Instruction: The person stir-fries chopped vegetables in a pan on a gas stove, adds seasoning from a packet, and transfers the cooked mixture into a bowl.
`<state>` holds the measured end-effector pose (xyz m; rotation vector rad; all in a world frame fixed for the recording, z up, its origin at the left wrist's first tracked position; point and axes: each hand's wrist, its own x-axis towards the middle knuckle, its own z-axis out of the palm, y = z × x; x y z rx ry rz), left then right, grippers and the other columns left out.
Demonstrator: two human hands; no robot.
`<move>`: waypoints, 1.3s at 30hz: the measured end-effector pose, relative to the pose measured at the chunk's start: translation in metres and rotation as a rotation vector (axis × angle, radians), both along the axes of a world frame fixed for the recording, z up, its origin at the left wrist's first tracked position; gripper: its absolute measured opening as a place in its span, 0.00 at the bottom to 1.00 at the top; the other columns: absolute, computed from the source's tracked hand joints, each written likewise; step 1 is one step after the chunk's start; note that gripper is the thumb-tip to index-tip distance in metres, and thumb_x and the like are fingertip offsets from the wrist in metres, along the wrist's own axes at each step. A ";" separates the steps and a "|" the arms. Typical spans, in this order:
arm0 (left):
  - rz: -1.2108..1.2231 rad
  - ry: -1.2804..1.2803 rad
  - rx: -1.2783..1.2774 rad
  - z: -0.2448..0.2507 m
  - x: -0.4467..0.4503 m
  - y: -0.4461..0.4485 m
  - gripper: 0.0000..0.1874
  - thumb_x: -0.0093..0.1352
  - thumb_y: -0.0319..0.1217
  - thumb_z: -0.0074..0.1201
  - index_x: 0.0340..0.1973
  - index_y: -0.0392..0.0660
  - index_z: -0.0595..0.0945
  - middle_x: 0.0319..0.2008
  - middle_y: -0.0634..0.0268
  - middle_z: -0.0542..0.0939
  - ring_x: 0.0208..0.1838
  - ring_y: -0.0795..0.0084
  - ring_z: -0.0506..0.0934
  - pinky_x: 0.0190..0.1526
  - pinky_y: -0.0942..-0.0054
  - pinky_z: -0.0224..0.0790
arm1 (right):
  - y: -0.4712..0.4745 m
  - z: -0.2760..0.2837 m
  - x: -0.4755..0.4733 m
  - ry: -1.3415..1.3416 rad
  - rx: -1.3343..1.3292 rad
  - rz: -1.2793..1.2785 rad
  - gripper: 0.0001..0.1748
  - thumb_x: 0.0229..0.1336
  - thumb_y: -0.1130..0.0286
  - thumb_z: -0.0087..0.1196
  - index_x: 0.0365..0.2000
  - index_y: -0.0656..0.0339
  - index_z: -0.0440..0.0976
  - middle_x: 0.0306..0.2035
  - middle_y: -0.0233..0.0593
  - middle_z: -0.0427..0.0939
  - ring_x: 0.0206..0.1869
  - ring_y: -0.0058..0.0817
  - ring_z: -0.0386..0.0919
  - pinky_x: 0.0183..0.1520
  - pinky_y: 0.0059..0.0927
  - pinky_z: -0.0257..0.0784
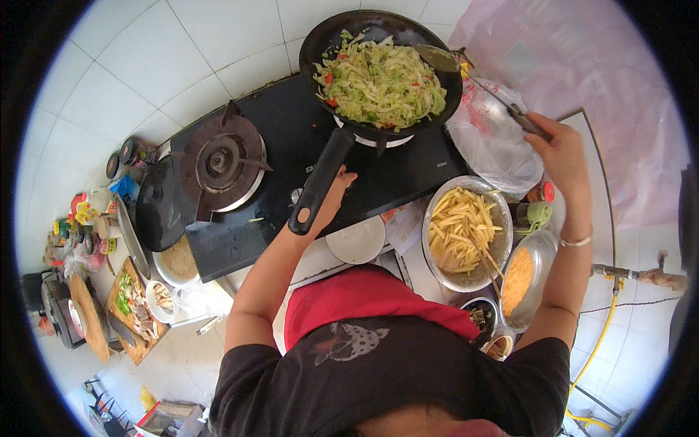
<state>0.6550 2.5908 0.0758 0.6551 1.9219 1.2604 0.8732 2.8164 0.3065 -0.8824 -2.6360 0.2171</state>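
Note:
Chopped cabbage with red and green pieces (382, 82) lies in a black wok (322, 38) on the right burner of a gas stove. My right hand (554, 142) grips the handle of a metal spatula (494, 95), whose blade is over the wok's right rim. Below the wok, my left hand (341, 183) is at the stove's front control area, partly hidden behind the wok's black handle (322, 180). Its fingertips are near the stove front; whether they touch a knob is hidden.
A metal basin (428, 240) of cut potato strips with chopsticks stands right of the stove, beside a tray of orange food (516, 281). The left burner (218, 161) holds no pan. A cutting board (139, 352) with a knife and chopped food lies at left.

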 end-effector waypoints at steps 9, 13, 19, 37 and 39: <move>0.113 -0.476 0.408 0.012 0.000 -0.079 0.23 0.74 0.45 0.36 0.58 0.46 0.70 0.45 0.53 0.79 0.37 0.66 0.77 0.38 0.72 0.69 | 0.033 -0.032 -0.023 -0.029 -0.381 -0.217 0.15 0.58 0.64 0.49 0.33 0.67 0.77 0.14 0.27 0.68 0.12 0.15 0.63 0.14 0.20 0.57; 0.029 -1.147 0.657 0.040 0.002 -0.096 0.36 0.71 0.61 0.24 0.64 0.50 0.61 0.47 0.48 0.78 0.33 0.68 0.76 0.33 0.75 0.69 | 0.049 -0.032 -0.077 -0.064 -0.360 -0.131 0.18 0.56 0.58 0.50 0.26 0.66 0.76 0.11 0.29 0.67 0.09 0.17 0.60 0.13 0.21 0.55; -0.016 -0.890 0.583 0.064 -0.002 -0.091 0.29 0.70 0.33 0.46 0.65 0.42 0.59 0.36 0.57 0.77 0.26 0.76 0.69 0.29 0.81 0.61 | 0.047 -0.045 -0.121 -0.016 -0.466 0.101 0.16 0.50 0.69 0.56 0.41 0.60 0.78 0.18 0.41 0.76 0.19 0.21 0.69 0.26 0.29 0.66; -0.020 -0.768 0.495 0.048 0.012 -0.108 0.27 0.72 0.35 0.44 0.65 0.47 0.60 0.42 0.60 0.80 0.28 0.80 0.72 0.34 0.80 0.66 | -0.035 -0.090 -0.012 -0.312 0.251 0.033 0.33 0.40 0.75 0.58 0.51 0.36 0.74 0.26 0.47 0.73 0.32 0.46 0.75 0.38 0.44 0.72; 0.019 -0.661 0.467 0.045 0.025 -0.128 0.28 0.71 0.36 0.47 0.65 0.46 0.60 0.43 0.62 0.80 0.31 0.81 0.74 0.36 0.80 0.67 | -0.021 -0.110 -0.013 -0.259 0.185 0.126 0.35 0.40 0.74 0.60 0.53 0.36 0.71 0.30 0.47 0.76 0.33 0.45 0.76 0.39 0.43 0.71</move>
